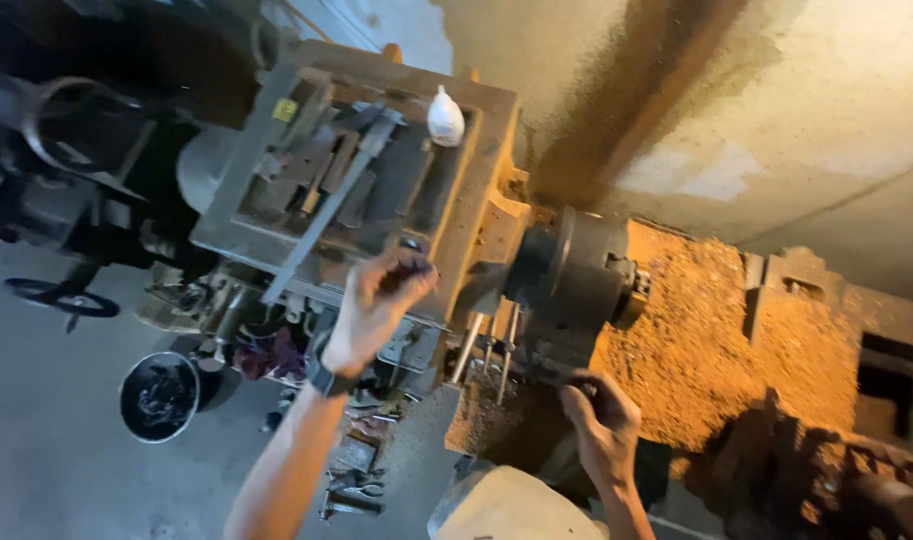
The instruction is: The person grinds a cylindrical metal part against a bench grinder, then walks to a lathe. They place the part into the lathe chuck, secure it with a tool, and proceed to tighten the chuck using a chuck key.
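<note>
Nearest to me, at the bottom centre of the frame, a pale rounded shape (512, 508) sits just under the lens; I cannot tell what it is. Just above it my right hand (599, 418) is curled shut, knuckles up, against the lower front of the lathe, at the edge of the sawdust pile (697, 350); whatever it grips is hidden in shadow, so I cannot name it. The row of levers (487, 350) hangs just to the left of that hand, near but apart from it.

Further up, left of centre, my left hand (377, 300), with a dark wristband, is raised and closed around something small and dark that I cannot make out. It sits at the lower right edge of the tool tray (457, 215) on top of the headstock. Lying in that tray, a long grey bar (327, 205) runs diagonally from lower left to upper right, its near end just left of this hand, so the left hand is clearly the nearer one to it. The chuck (577, 275) lies to the right, between the two hands.

Beyond, a white bottle (445, 118) stands at the tray's far edge, and a dark bucket (159, 396) sits on the floor at lower left.
</note>
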